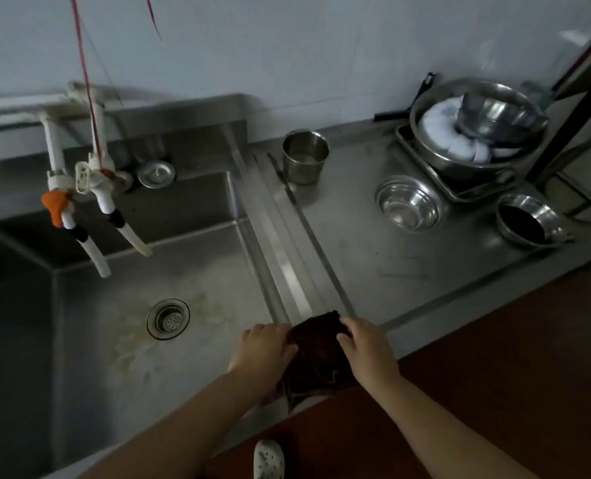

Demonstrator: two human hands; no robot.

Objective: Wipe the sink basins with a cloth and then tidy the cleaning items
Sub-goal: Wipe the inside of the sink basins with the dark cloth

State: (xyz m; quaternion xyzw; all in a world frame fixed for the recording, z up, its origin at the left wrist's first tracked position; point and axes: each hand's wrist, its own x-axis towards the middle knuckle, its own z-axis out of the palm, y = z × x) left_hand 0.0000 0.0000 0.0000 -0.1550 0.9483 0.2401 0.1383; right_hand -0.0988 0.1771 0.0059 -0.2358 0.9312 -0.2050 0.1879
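- Left hand [264, 344] and right hand [363, 344] both gripping a dark cloth [318, 350], one at each side edge, fingers curled over it.
- Cloth draped over the front rim of the bench [373, 271], at the ridge between basin and flat top, directly between the hands.
- Just left of the hands, a deep basin [80, 323] with its drain [168, 319] and yellowish marks around it, so probably not wiped clean yet.
- Above and beyond the left hand, two taps [90, 188] with hoses hanging over the basin.
- Beyond the right hand, well apart: a steel cup [305, 157], a small bowl [408, 203], another bowl [529, 219] with something dark inside, a big pan [477, 126] on a tray.
- Judged stage: either wiping still to come or cloth being folded; cannot tell which. Tidying apparently still left.
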